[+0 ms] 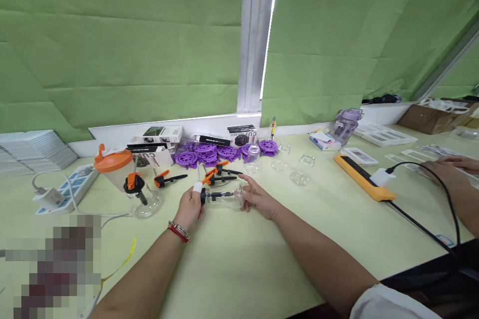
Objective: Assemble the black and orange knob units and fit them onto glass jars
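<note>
A clear bottle (232,195) with a black stem inside lies sideways between my hands, a little above the pale table. My left hand (190,205) is closed round its dark cap end, from which an orange part sticks out. At the bottle's base, my right hand (260,198) grips with thumb and fingers. Just behind are loose black-and-orange lids (170,178) and a pile of purple plastic discs (205,152). Left of my hands stands a clear bottle (149,207) with a black-and-orange lid (133,183) on it.
Clear glass pieces (300,177) stand to the right. An orange power strip (362,179) with a black cable lies further right, near another person's hands (441,172). At left are an orange-lidded cup (116,164) and a white power strip (71,192). Printed boxes (162,134) line the wall.
</note>
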`<state>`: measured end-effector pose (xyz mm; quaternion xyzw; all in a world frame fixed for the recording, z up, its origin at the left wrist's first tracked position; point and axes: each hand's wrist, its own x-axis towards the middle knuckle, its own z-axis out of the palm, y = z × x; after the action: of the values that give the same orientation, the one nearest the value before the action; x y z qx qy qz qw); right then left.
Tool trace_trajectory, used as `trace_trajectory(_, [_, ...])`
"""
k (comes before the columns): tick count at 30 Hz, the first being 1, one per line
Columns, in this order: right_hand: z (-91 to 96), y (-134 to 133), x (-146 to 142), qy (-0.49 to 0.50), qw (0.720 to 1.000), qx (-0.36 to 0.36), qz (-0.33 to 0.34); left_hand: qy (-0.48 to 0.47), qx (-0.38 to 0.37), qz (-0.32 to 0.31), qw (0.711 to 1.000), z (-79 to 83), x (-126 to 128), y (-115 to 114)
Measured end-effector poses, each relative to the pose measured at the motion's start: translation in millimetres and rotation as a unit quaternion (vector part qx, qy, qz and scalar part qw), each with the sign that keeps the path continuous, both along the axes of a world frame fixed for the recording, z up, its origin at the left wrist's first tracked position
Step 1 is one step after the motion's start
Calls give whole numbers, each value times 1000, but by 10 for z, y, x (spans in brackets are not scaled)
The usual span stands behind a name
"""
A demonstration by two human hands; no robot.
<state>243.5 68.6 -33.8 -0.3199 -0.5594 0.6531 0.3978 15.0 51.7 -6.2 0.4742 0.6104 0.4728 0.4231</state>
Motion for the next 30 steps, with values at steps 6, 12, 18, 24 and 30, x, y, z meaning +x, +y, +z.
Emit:
trace_trajectory(6, [-22,26,-79,-54,998,-15,-42,0,-2,-3,1000,-18,0,0])
trace_trajectory(12, [6,-9,-10,9,1000,26,8,-17,-19,13,1000,3,-18,11])
trace_trajectory(18, [-4,16,-61,-31,999,-23,-8,-17,-19,13,1000,-1,-1,4])
trace_trajectory(24, [-40,15,-76,-39,999,30,-23,-22,-20,27,999,-6,-7,9])
trace_trajectory(30, [-4,3,-57,-36,998,40,-21,-33,-24,31,999,13,5,-3])
